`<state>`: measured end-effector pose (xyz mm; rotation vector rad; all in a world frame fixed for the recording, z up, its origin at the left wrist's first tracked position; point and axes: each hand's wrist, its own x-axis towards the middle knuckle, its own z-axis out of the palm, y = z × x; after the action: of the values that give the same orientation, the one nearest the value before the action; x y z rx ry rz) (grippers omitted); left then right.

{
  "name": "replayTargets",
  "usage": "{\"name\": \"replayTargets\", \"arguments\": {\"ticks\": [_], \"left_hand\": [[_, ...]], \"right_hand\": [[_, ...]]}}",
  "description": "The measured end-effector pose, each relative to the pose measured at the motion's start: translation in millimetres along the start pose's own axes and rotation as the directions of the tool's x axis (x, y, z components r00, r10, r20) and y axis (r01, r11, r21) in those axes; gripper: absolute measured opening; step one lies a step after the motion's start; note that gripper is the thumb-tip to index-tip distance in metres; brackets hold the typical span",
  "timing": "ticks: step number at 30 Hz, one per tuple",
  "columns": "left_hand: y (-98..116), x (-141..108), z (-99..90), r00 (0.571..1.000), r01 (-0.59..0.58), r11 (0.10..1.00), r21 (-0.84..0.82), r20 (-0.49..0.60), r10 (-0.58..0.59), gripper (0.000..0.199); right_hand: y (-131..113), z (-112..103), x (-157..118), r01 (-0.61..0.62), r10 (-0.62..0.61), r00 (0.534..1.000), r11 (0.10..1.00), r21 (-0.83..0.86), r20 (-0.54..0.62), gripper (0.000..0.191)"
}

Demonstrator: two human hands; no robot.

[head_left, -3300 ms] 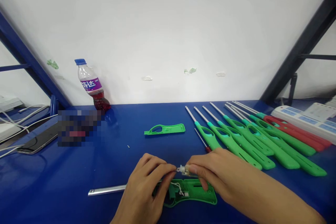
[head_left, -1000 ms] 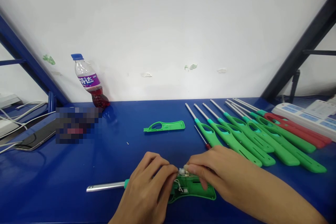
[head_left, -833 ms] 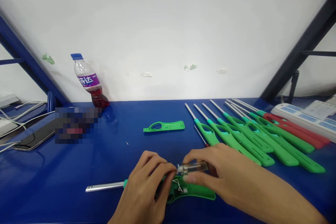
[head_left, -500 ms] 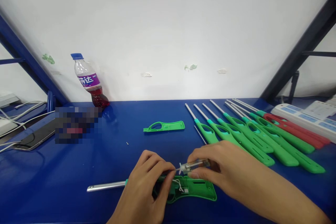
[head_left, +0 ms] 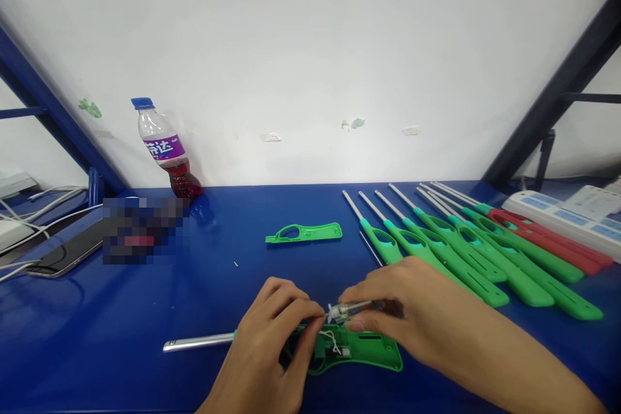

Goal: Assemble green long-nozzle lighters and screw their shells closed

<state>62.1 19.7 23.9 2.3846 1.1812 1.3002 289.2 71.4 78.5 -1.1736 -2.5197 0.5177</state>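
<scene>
An opened green lighter body (head_left: 373,348) lies on the blue table at the front, its metal tube (head_left: 198,341) pointing left and white wires showing inside. My left hand (head_left: 276,343) lies over its middle, with thumb and forefinger pinched at the white nozzle end of a clear cartridge; what is between those fingertips is too small to make out. My right hand (head_left: 392,307) grips the clear cartridge (head_left: 356,310) between thumb and fingers, just above the green body. Behind the hands rests a separate green half shell (head_left: 310,233).
Several green lighters (head_left: 451,252) and red ones (head_left: 543,239) lie in a row at the right, beside a white power strip (head_left: 572,217). A thin rod, a small screw (head_left: 236,264), a leaning bottle (head_left: 167,152) and a phone (head_left: 68,249) with cables are also there.
My right hand has moved slightly left with the cartridge, bringing its nozzle end closer to my left fingertips. My left hand is almost unchanged.
</scene>
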Motion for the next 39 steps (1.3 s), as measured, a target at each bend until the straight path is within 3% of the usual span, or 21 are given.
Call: {"name": "replayTargets", "arguments": {"ticks": [16,28,34,39], "left_hand": [[-0.2,1.3,-2.2,0.993,-0.082,0.996,-0.021,-0.087,0.080,0.024],[1.5,1.4,-2.5,0.993,-0.076,0.997,-0.020,-0.096,0.074,0.028],[3.8,1.4,-3.0,0.998,-0.041,0.999,-0.011,-0.049,0.041,0.023],[6.4,-1.8,-3.9,1.000,-0.018,0.998,0.065,0.006,0.017,0.030]], "right_hand": [[-8.2,-4.9,-0.9,0.012,-0.016,0.999,0.994,0.111,0.030,0.018],[-13.2,-5.2,0.9,-0.034,0.019,0.995,0.986,0.162,0.094,0.022],[-3.3,-4.7,-13.3,-0.071,0.063,0.996,0.986,0.148,0.057,0.022],[15.2,2.9,-21.7,-0.068,0.061,0.994,0.995,0.079,0.087,0.012]]}}
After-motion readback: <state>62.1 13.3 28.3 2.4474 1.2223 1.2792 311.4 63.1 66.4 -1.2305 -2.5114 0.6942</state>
